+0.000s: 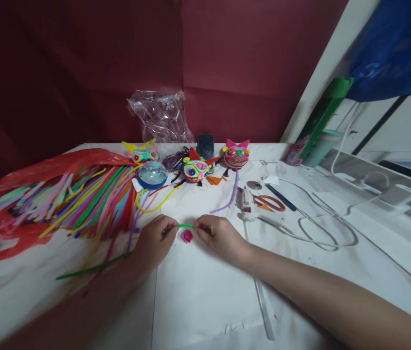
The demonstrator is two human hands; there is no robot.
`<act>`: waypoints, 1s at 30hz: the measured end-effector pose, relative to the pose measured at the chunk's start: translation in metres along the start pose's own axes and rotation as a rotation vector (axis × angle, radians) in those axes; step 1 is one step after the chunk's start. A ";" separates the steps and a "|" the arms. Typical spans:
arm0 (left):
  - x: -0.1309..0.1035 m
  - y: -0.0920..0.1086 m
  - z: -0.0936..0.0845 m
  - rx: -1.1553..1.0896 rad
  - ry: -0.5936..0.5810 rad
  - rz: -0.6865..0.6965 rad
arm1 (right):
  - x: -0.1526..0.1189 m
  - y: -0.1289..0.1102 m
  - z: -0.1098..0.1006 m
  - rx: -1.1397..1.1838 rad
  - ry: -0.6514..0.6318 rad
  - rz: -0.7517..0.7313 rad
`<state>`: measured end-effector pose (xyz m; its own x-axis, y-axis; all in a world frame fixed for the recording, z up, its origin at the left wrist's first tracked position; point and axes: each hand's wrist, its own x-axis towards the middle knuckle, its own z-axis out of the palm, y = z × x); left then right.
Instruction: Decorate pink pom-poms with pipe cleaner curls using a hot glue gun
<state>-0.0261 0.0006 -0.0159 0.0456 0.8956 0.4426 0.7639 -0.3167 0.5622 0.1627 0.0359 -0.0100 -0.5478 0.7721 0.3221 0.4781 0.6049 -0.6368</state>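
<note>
A green pipe cleaner (186,226) stretches between my two hands, low over the white table. My left hand (156,239) pinches it, and its long tail runs out behind my left wrist toward the lower left. The other end sits between the thumb and fingers of my right hand (222,237). Just below the taut part lies a small pink and red coiled piece (187,236) on white paper (205,291). Farther back are a colourful animal head (195,170) with red horns, a pink-eared head (236,156) and a yellow-eared one (143,151).
Many loose pipe cleaners (92,199) lie on a red plastic bag (59,163) at left. A clear dome (151,174) stands near them. On the right are a glue gun (247,204), orange-handled scissors (273,202), a dark blue pen-like tool (281,197) and looping white cables (322,243).
</note>
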 end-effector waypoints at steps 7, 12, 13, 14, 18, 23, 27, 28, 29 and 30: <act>0.002 -0.018 0.017 0.120 -0.087 0.036 | 0.001 0.008 0.015 -0.196 -0.061 0.074; 0.002 -0.023 0.022 0.133 -0.112 0.079 | 0.007 0.012 0.020 -0.302 -0.077 0.064; 0.001 -0.022 0.022 0.139 -0.122 0.078 | 0.008 0.012 0.020 -0.301 -0.080 0.059; 0.001 -0.022 0.022 0.146 -0.131 0.073 | 0.008 0.013 0.020 -0.299 -0.082 0.055; 0.001 -0.021 0.021 0.213 -0.150 0.039 | 0.008 0.014 0.020 -0.294 -0.086 0.041; 0.001 -0.020 0.018 0.298 -0.221 0.044 | 0.008 0.013 0.020 -0.310 -0.098 0.056; 0.001 -0.017 0.017 0.327 -0.234 0.043 | 0.009 0.014 0.022 -0.337 -0.102 0.062; 0.001 -0.016 0.017 0.332 -0.239 0.038 | 0.009 0.015 0.022 -0.345 -0.103 0.060; 0.001 -0.015 0.017 0.336 -0.246 0.032 | 0.008 0.015 0.023 -0.352 -0.104 0.057; 0.001 -0.014 0.016 0.339 -0.254 0.027 | 0.008 0.015 0.024 -0.358 -0.104 0.053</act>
<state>-0.0265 0.0113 -0.0351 0.1939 0.9502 0.2438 0.9266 -0.2590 0.2727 0.1494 0.0469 -0.0335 -0.5739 0.7914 0.2103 0.7073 0.6085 -0.3597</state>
